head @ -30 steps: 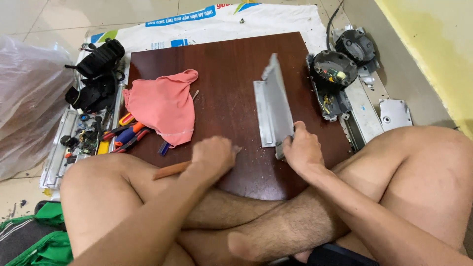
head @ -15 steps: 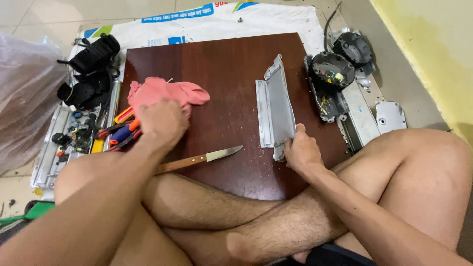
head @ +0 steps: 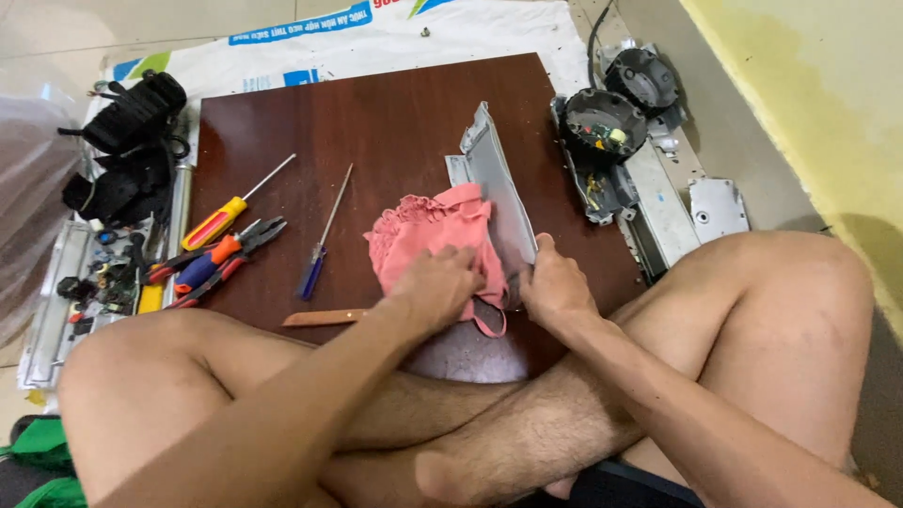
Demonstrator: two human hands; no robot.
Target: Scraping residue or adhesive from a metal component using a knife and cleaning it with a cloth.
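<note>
Hands meet at the lower centre of the frame, over a dark brown wooden board [head: 376, 122] that lies on the floor before a person sitting cross-legged. The left hand [head: 437, 287] lies palm down with fingers curled into a pink cloth [head: 428, 235], pressing the bunched rag against the board just left of a grey metal plate [head: 499, 183]. The right hand [head: 555, 287] is closed around the near end of that plate, fingers wrapped on its edge, so the plate stands on its long edge and runs away from the person toward the upper middle of the frame. Cloth and plate touch along the plate's left face. A wooden-handled knife [head: 324, 318] lies flat at the board's near edge, partly hidden under the left forearm. Farther left on the board sit a blue-handled screwdriver [head: 320, 245], a yellow-handled screwdriver [head: 230, 212] and red-and-blue pliers [head: 221, 263], all well apart from the hands. Off the board at upper left is a black strap bundle [head: 132, 122], with small parts below it in a metal tray [head: 56, 282]. At upper right, beside the board, stand two round black housings [head: 602, 127] with wiring, on pale metal brackets [head: 658, 202]. A white printed sheet [head: 395, 33] lies under the board's far edge
</note>
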